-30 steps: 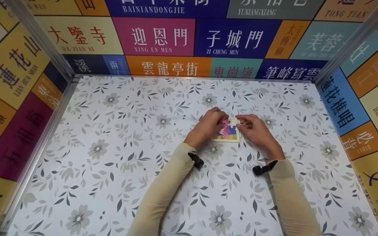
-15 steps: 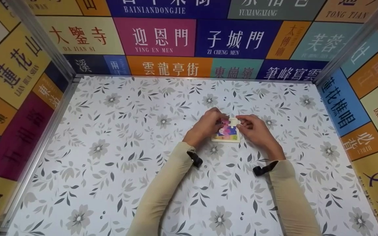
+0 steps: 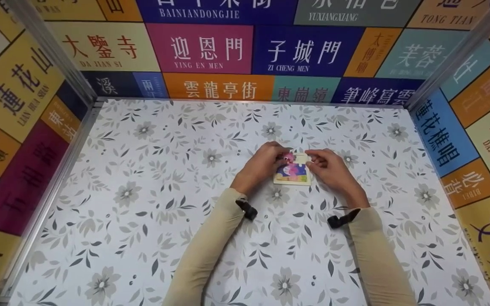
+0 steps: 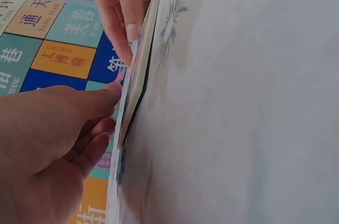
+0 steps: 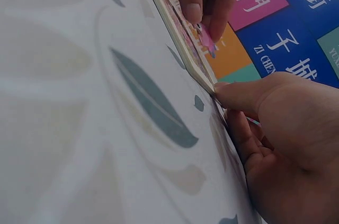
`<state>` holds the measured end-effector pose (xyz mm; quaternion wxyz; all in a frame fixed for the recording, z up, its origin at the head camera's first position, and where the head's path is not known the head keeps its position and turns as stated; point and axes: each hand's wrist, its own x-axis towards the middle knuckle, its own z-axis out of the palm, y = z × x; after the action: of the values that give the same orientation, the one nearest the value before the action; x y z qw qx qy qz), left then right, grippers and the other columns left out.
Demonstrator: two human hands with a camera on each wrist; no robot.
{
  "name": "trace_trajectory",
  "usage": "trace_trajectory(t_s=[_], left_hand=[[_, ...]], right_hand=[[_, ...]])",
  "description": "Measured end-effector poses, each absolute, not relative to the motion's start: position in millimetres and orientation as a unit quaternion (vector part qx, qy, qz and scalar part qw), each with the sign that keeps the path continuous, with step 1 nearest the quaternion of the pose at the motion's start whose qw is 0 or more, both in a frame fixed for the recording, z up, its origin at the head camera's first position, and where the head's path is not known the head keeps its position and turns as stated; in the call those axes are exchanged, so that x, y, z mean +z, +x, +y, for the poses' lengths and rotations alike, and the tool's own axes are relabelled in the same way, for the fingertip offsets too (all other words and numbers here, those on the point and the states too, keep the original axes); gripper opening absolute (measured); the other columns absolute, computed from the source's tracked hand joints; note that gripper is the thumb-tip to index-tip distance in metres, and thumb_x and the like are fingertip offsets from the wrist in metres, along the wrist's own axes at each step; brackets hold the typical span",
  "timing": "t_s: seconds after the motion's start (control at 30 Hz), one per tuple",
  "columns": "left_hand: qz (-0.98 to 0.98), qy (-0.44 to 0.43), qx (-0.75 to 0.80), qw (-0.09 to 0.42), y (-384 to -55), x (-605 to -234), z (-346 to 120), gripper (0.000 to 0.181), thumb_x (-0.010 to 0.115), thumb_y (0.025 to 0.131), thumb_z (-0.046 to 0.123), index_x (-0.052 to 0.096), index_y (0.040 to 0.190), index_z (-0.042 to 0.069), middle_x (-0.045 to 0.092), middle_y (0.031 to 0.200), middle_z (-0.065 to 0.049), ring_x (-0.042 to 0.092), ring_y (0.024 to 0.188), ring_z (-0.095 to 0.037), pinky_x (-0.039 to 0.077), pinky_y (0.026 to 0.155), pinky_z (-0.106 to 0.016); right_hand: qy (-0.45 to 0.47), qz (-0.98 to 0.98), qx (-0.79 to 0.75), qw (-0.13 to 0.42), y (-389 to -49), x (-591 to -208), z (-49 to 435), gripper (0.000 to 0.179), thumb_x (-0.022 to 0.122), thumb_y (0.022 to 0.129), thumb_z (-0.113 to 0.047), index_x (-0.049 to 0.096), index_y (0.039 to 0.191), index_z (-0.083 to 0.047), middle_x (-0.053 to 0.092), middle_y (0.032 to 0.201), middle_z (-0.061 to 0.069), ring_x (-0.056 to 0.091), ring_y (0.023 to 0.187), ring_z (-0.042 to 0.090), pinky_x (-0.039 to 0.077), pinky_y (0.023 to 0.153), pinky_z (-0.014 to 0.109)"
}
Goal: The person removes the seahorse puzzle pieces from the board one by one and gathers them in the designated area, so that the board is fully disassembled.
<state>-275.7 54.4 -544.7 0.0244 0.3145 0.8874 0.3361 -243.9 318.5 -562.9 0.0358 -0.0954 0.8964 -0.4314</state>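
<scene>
A small square jigsaw puzzle in a cream tray (image 3: 292, 183) lies on the table, its lower part showing a purple, pink and yellow picture. Bare cream backing shows at the tray's upper right. Between thumb and fingertips my left hand (image 3: 262, 165) pinches a pink jigsaw piece (image 5: 205, 41), held at the tray's upper left. My right hand (image 3: 332, 170) grips the tray's right edge near the upper corner, thumb on the rim. A bit of pink and teal (image 5: 254, 122) peeks out among its curled fingers, mostly hidden.
The table (image 3: 143, 246) has a white cloth with grey flowers and leaves. Panels with large Chinese lettering (image 3: 200, 49) stand along the back and both sides. Black wrist bands (image 3: 342, 219) with cameras sit over the beige sleeves.
My left hand has shifted slightly left and down with the pink piece, baring more of the cream backing at the top. My right hand stays at the tray's edge.
</scene>
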Motion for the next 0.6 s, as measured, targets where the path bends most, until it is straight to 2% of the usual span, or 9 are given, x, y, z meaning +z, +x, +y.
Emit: trace_trajectory(t_s=[0.2, 0.4, 0.6], left_hand=[[0.882, 0.293, 0.369, 0.013, -272.5, -546.6, 33.9, 0.031, 0.076, 0.103, 0.017, 0.077, 0.131, 0.004, 0.075, 0.124, -0.011, 0.071, 0.115, -0.022, 0.057, 0.103, -0.035], [0.884, 0.271, 0.381, 0.015, -272.5, -546.5, 10.3, 0.032, 0.073, 0.104, 0.016, 0.075, 0.134, 0.004, 0.074, 0.127, -0.012, 0.071, 0.116, -0.024, 0.057, 0.105, -0.038], [0.894, 0.235, 0.383, 0.012, -272.4, -548.5, -18.5, 0.033, 0.072, 0.105, 0.014, 0.073, 0.137, 0.004, 0.072, 0.133, -0.012, 0.070, 0.118, -0.024, 0.056, 0.107, -0.039]], right_hand=[[-0.092, 0.899, -0.426, 0.041, -244.2, -560.6, 319.3, 0.044, 0.072, 0.105, -0.014, 0.065, 0.148, -0.005, 0.064, 0.118, 0.016, 0.063, 0.103, 0.017, 0.050, 0.086, 0.009], [-0.082, 0.899, -0.428, 0.048, -243.9, -560.3, 319.1, 0.044, 0.072, 0.104, -0.013, 0.066, 0.148, -0.008, 0.063, 0.118, 0.014, 0.062, 0.105, 0.019, 0.049, 0.085, 0.008], [-0.104, 0.899, -0.425, 0.028, -243.6, -562.1, 317.0, 0.041, 0.072, 0.105, -0.012, 0.067, 0.145, -0.004, 0.064, 0.116, 0.017, 0.062, 0.102, 0.020, 0.048, 0.085, 0.007]])
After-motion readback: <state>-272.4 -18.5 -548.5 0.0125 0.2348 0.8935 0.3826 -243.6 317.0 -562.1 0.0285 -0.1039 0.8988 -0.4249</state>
